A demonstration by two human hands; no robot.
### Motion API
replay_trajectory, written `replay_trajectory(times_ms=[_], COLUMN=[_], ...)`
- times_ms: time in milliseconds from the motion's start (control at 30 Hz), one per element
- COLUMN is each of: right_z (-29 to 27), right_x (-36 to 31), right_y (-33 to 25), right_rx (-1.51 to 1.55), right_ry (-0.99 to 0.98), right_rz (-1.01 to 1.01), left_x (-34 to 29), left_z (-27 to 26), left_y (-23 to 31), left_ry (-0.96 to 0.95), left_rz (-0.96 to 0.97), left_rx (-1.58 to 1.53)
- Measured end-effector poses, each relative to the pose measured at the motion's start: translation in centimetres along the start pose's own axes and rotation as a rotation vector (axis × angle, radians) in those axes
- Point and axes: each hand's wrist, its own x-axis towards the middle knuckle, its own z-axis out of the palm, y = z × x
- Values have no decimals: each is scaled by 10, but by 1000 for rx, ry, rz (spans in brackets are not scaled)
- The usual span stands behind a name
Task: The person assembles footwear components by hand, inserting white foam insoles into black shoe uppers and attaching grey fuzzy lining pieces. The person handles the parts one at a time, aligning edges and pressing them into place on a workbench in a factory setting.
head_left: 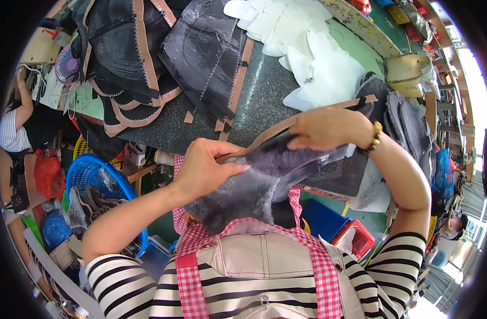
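- While the dark grey, fuzzy-faced curved sheet of soft material (pixel 232 196) is held by both hands, it is suspended in front of the wearer's chest, at the near edge of the speckled dark grey tabletop (pixel 257 87).
- Along its upper edge, a narrow tan strip (pixel 272 134) is seen, extending past the right hand.
- By the left hand (pixel 201 167), strip and sheet are pinched between thumb and fingers, the grip narrow.
- By the right hand (pixel 326 129), the strip side of the sheet is grasped from above, fingers curled; their tips are partly hidden.
- Beyond the hands, translucent white petal-shaped sheets (pixel 320 64) are heaped on the tabletop.
- To the left of these, black panels with tan zigzag-stitched borders (pixel 118 50) are piled, overlapping.
- To the right, dark grey felt-like pieces (pixel 405 125) are stacked.
- Below the table at left, a round blue plastic basket (pixel 85 173) is filled with cut pieces.
- At far left, a co-worker in striped clothing (pixel 14 127) is partly shown.
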Motion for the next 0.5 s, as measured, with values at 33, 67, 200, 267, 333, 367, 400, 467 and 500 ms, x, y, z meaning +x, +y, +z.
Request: replay_trajectory(times_ms=[33, 67, 200, 267, 333, 367, 400, 467, 500], right_z=[2, 6, 25, 29, 28, 28, 28, 29, 29], right_x=[10, 17, 30, 29, 26, 25, 25, 24, 25], right_y=[-3, -7, -24, -21, -23, -25, -26, -25, -23], right_rx=[-42, -83, -301, -314, -321, -326, -325, -325, -348], right_ry=[6, 11, 161, 221, 218, 217, 213, 206, 237], right_rz=[94, 188, 160, 147, 160, 164, 169, 182, 179], left_x=[-5, -9, -11, -4, 14, 24, 37, 56, 55], left_z=[4, 7, 8, 2, -13, -18, -19, -12, -10], left_y=[0, -2, -15, -14, -1, 11, 25, 12, 6], left_ry=[57, 66, 69, -38, -234, -347, -401, -467, -431], left_rz=[40, 36, 29, -30, -164, -274, -484, -504, -407], left_rx=[-47, -38, -46, -27, 37, 97, 177, 180, 214])
